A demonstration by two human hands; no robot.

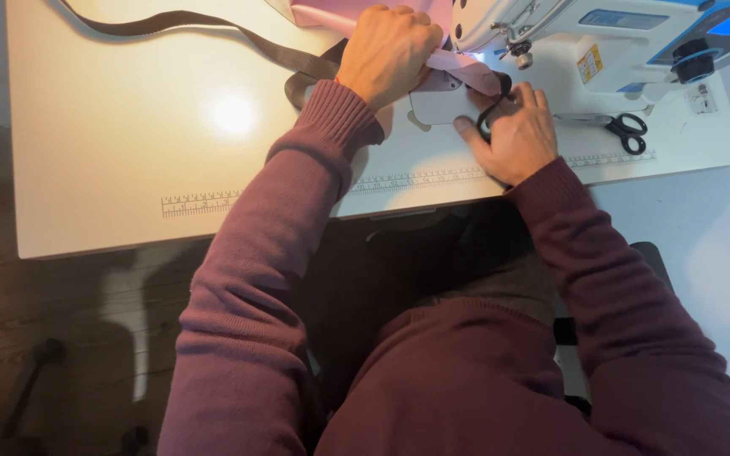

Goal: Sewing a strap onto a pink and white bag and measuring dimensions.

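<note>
At the white sewing machine point(601, 38) | left hand point(386, 52) clenched on pale pink fabric point(466, 72) | right hand point(513, 135) pinches black strap point(493, 108), fingers closed | step: feeding under needle; alignment needed.

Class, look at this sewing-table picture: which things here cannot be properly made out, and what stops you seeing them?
Head view:
- Pink fabric: mostly hidden under the left hand.
- Needle: hidden behind the sewing machine head, itself cut off by the top edge.
- Black cord: partly covered by the right hand.
- Ruler markings: too small.
</note>
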